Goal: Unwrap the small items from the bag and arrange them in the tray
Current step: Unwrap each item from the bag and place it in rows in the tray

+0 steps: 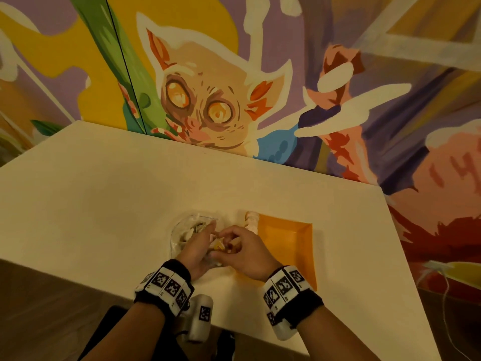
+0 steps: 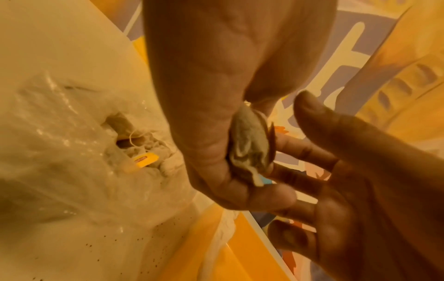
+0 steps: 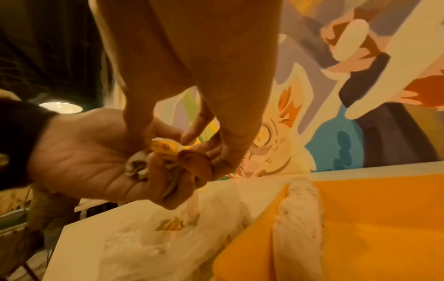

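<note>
Both hands meet above the table between a clear plastic bag [image 1: 186, 231] and an orange tray [image 1: 286, 238]. My left hand [image 1: 201, 243] lies palm up and its curled fingers hold a crumpled tea bag [image 2: 250, 146]. My right hand [image 1: 234, 242] pinches that tea bag's yellow tag [image 3: 165, 147] between thumb and fingertips. More tea bags with a yellow tag [image 2: 145, 159] show through the plastic bag's opening. One pale tea bag [image 3: 300, 209] lies along the tray's left wall.
The white table [image 1: 130, 199] butts against a painted mural wall [image 1: 208, 100] at the back. Its near edge runs just under my wrists. A thin white cable [image 1: 446, 295] hangs off to the right of the table.
</note>
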Action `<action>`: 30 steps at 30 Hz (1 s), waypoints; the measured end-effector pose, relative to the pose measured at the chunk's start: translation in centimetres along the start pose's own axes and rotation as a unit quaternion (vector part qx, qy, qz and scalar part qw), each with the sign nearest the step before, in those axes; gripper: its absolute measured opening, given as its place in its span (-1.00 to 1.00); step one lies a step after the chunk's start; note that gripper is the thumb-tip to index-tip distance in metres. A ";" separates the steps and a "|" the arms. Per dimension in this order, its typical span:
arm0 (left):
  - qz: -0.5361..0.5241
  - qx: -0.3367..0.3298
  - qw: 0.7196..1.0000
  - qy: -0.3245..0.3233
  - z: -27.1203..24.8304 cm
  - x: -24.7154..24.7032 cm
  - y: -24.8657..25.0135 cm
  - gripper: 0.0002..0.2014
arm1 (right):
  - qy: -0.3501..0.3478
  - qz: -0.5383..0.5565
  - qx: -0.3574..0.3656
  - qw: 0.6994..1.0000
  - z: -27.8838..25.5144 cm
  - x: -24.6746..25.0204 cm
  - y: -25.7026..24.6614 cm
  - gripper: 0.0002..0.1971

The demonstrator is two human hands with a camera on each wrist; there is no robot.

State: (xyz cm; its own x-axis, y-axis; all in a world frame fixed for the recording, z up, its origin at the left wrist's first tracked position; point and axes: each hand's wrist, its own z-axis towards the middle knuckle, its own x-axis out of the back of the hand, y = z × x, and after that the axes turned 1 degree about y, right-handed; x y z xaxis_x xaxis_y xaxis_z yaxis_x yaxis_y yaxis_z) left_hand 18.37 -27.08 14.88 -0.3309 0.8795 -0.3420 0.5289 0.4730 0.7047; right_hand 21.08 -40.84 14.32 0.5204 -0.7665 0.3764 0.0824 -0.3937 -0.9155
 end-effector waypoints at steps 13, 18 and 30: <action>-0.011 0.001 1.000 -0.018 -0.8 1.3 -0.3 -0.83 | 0.057 0.094 0.010 0.994 -0.8 -0.3 -0.4 -0.71; 0.012 -0.005 1.000 -0.022 -0.7 2.1 0.5 -0.70 | 0.062 0.140 0.066 0.986 -0.6 1.1 -1.2 -0.79; 0.140 -0.008 0.960 -0.244 -2.0 3.8 2.5 -0.78 | -0.094 0.003 0.158 0.983 -0.5 3.9 -4.8 -0.76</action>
State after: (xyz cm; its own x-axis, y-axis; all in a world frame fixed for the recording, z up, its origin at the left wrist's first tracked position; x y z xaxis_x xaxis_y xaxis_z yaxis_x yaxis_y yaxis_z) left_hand 16.91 -22.64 16.58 0.2298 0.8934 -0.3860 0.5302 0.2177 0.8195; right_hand 22.26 -42.20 20.28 0.6668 -0.6495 0.3655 0.3231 -0.1899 -0.9271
